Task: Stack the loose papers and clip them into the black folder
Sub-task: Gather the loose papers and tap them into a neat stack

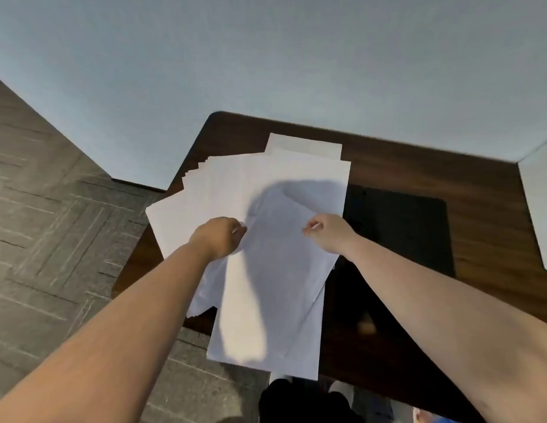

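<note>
Several loose white papers [229, 184] lie fanned out over the left part of a dark wooden table [418, 169]. My left hand [219, 238] and my right hand [328, 233] each pinch the upper edge of a white sheet [272, 300] that hangs down over the table's near edge. The black folder [400, 236] lies flat on the table to the right of the papers, partly covered by them and by my right forearm.
A white object [541, 209] sits at the table's right edge. Grey patterned carpet [52, 224] covers the floor to the left. A pale wall rises behind the table. Dark trousers and shoes show at the bottom.
</note>
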Available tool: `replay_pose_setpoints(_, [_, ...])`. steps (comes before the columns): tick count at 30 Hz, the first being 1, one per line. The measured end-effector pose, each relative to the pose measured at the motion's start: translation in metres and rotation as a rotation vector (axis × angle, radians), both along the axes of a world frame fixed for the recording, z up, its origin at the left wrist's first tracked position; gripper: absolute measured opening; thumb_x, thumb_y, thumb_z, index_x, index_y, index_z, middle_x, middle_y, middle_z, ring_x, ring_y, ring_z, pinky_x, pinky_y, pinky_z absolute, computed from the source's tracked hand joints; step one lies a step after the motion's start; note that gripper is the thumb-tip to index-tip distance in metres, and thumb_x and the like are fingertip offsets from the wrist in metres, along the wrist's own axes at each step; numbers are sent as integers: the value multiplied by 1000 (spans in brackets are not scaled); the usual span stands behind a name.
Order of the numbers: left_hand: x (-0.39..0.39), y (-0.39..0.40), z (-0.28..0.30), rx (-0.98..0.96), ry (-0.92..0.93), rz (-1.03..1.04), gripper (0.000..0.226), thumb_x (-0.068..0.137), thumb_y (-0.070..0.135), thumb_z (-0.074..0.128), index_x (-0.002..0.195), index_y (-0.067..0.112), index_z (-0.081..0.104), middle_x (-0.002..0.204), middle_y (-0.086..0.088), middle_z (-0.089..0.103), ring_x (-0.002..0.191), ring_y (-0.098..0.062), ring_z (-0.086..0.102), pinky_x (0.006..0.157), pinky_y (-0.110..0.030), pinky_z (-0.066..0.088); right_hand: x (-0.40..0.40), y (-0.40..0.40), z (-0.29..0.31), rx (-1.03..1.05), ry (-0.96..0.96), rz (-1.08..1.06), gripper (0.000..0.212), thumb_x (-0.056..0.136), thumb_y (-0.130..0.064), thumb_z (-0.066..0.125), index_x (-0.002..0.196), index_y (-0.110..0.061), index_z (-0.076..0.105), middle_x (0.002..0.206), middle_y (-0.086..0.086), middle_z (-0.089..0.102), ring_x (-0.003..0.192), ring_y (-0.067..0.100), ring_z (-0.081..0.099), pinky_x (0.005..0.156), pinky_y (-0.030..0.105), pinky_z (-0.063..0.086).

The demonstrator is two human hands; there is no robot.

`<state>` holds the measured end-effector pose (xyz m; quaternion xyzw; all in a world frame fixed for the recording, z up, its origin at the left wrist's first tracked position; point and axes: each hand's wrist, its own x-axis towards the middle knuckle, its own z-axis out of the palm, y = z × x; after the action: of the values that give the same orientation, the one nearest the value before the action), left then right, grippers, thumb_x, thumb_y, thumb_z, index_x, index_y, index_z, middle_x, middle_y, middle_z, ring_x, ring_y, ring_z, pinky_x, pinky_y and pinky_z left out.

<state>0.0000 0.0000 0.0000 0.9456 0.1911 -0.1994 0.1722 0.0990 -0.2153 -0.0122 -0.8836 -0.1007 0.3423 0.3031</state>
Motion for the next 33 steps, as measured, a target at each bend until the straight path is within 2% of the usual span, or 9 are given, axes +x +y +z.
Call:
replay_pose_setpoints(6, [-24, 19, -25, -46, 79, 132, 43, 97, 41, 43, 121, 11, 64, 129, -12, 63, 115, -32, 57, 95, -38, 45, -10, 6, -17, -63, -12, -22, 38, 89, -33, 60, 120, -10, 59, 127, 11, 60, 113, 26, 57, 84, 28, 42])
replay_pose_setpoints(10, [-35, 40, -36, 43, 34, 284, 58, 91, 49, 50, 138, 15, 46, 143, -14, 46, 127, -36, 46, 104, -46, 41, -11, 4, -26, -243, -111, -143, 60, 84, -43, 64, 136, -18, 46, 139, 14, 44, 128, 34, 43, 92, 37, 43])
replay_pose_setpoints(13, [-42, 52, -43, 8, 73, 562, 86, 82, 59, 60, 146, 14, 25, 147, -18, 31, 132, -41, 37, 104, -50, 37, -15, 6, -32, -298, -39, -271, 79, 77, -44, 71, 142, -21, 33, 142, 16, 33, 129, 39, 37, 95, 40, 42])
replay_pose_setpoints(15, [-45, 58, -49, -90, 72, 777, 96, 76, 61, 66, 146, 13, 20, 143, -20, 32, 129, -42, 39, 102, -50, 40, -17, 9, -39, -284, -1, -358, 83, 74, -40, 74, 142, -23, 31, 142, 16, 32, 128, 39, 36, 94, 39, 40])
replay_pose_setpoints(17, [-48, 61, -55, -92, 75, 853, 101, 73, 62, 68, 145, 11, 19, 141, -21, 35, 128, -41, 39, 102, -49, 40, -18, 16, -44, -266, -4, -431, 82, 72, -34, 75, 141, -23, 31, 140, 15, 32, 127, 38, 34, 87, 37, 39])
replay_pose_setpoints(23, [-38, 67, -57, -323, -220, 1052, 102, 67, 49, 81, 142, 10, 24, 142, -19, 36, 129, -38, 41, 101, -52, 44, -13, 38, -50, -212, -35, -504, 74, 76, -21, 70, 139, -24, 32, 139, 16, 30, 128, 35, 32, 78, 33, 32])
replay_pose_setpoints(27, [-29, 72, -57, -574, -436, 1129, 112, 68, 37, 84, 151, 11, 12, 146, -13, 44, 134, -32, 43, 106, -48, 42, -7, 51, -51, -176, -70, -493, 77, 74, -25, 68, 140, -28, 28, 137, 15, 33, 128, 33, 32, 84, 35, 35])
replay_pose_setpoints(31, [-26, 71, -60, -698, -323, 955, 83, 60, 48, 85, 129, 13, 55, 120, -4, 66, 113, -27, 62, 93, -44, 53, -3, 60, -53, -173, -107, -451, 83, 74, -32, 68, 143, -31, 22, 139, 13, 34, 130, 33, 32, 98, 43, 36])
replay_pose_setpoints(33, [-22, 68, -62, -741, -300, 912, 78, 63, 44, 86, 128, 14, 56, 121, -2, 66, 113, -25, 61, 97, -43, 51, -2, 65, -55, -190, -125, -393, 90, 73, -38, 70, 146, -35, 17, 144, 10, 33, 133, 31, 30, 103, 46, 32])
